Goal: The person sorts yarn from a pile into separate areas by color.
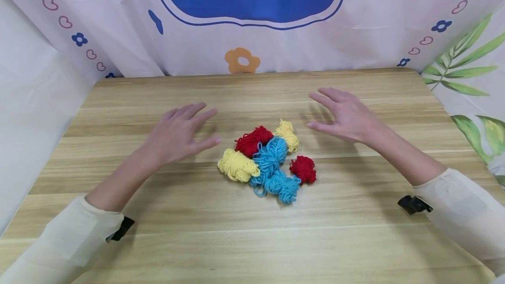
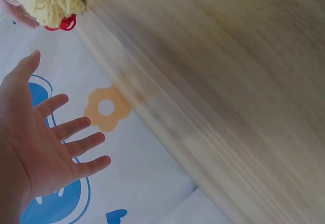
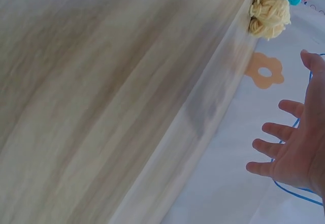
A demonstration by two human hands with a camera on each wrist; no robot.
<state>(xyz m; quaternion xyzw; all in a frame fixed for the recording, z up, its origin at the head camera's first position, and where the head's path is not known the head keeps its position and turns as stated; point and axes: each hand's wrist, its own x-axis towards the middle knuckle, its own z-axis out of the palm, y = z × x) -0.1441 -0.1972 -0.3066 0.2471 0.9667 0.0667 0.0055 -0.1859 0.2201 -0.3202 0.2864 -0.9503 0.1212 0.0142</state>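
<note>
red, yellow and blue bundles of looped yarn (image 1: pixel 270 157) lie clustered on the pale wood-grain worktop (image 1: pixel 252 244) between the left hand (image 1: pixel 177 135) and right hand (image 1: pixel 349 116), both spread and empty; any tangling, hard to judge here, could drag neighbours along if one were lifted

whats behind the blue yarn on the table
In the head view, the larger red bundle and smaller yellow bundle lie beyond the blue yarn. The tabletop directly beneath it is covered, so whether anything is hidden there cannot be seen.
</note>
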